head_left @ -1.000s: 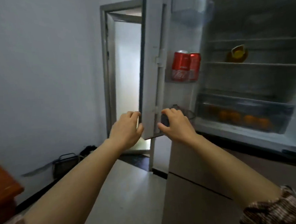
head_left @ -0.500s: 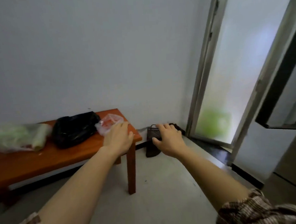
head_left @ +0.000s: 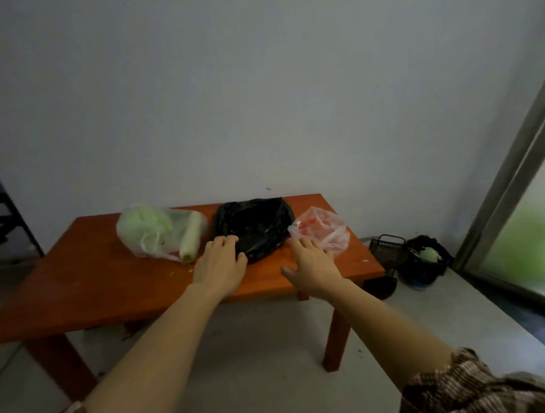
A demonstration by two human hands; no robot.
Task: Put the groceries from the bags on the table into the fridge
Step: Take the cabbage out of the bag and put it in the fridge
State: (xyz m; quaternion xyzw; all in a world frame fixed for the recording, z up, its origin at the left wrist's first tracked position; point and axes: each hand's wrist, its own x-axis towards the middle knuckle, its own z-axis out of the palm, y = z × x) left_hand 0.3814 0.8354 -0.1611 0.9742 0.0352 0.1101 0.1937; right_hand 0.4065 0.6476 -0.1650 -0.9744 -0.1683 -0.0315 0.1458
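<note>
There is one counter point(head_left: 87, 281). On it lie three bags: one clear bag point(head_left: 151, 233) with green vegetables, one black bag point(head_left: 256, 226) and one pinkish bag point(head_left: 325, 231). Two hands are seen, one left hand point(head_left: 219, 264) and one right hand point(head_left: 313, 267). On the floor are one wire basket point(head_left: 387, 250) and one dark bag point(head_left: 427, 262).

Two bare forearms point(head_left: 152, 351) reach forward from the bottom corners, palms facing down. The left hand point(head_left: 219, 265) has its fingers loosely bent at the knuckles, thumb lying alongside; it seems to hold nothing, though the fingertips are hidden. The right hand point(head_left: 313, 267) is flatter, fingers nearly straight, thumb spread sideways. Brown checked sleeves point(head_left: 467, 386) sit pushed up near the elbows.
</note>
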